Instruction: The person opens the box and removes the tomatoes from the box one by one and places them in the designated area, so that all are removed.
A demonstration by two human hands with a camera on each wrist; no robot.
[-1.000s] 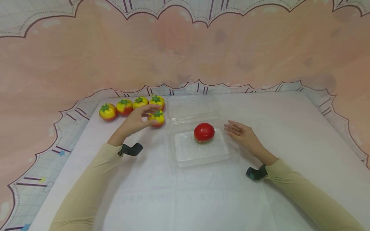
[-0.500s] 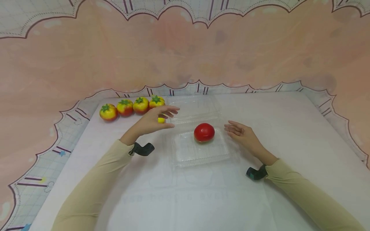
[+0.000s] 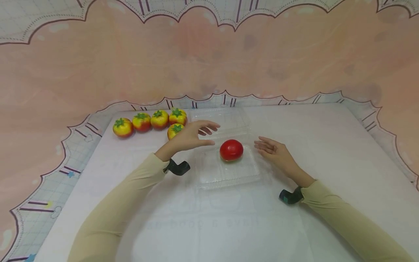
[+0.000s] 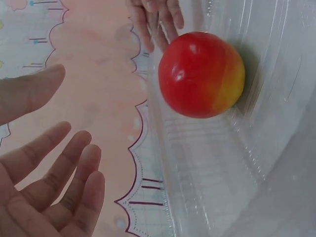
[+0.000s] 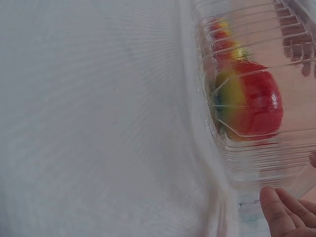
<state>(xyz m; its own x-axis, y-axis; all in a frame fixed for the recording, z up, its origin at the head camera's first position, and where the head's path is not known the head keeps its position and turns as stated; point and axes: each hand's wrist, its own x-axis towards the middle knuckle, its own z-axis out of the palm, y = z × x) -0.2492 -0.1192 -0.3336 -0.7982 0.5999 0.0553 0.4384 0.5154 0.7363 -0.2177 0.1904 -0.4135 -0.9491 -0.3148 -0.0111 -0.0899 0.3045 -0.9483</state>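
Note:
A toy tomato [image 3: 231, 150], red side up with yellow toward its underside [image 4: 229, 84], sits in the base of a clear plastic clamshell box [image 3: 212, 173]. My left hand [image 3: 190, 137] hovers over the box's left side, thumb and fingers spread and nothing between them. In the left wrist view those spread fingers [image 4: 69, 177] are apart from the tomato. Beyond the box's right side, my right hand [image 3: 276, 153] is held with relaxed fingers and holds nothing. Seen from the right wrist, its fingers [image 5: 279, 212] are near the box wall.
At the back left stand several yellow-red toy tomatoes [image 3: 123, 127] with green leaf tops. One more tomato [image 3: 175, 130] is partly hidden behind my left hand. The box lid [image 3: 217, 118] lies folded back. A white cloth [image 3: 327, 145] covers the table; a patterned backdrop [image 3: 209, 62] rises behind.
My left hand has moved right, away from the nearest yellow-red tomato, to over the box, leaving that tomato in place. The right hand and the tomato in the box have stayed put.

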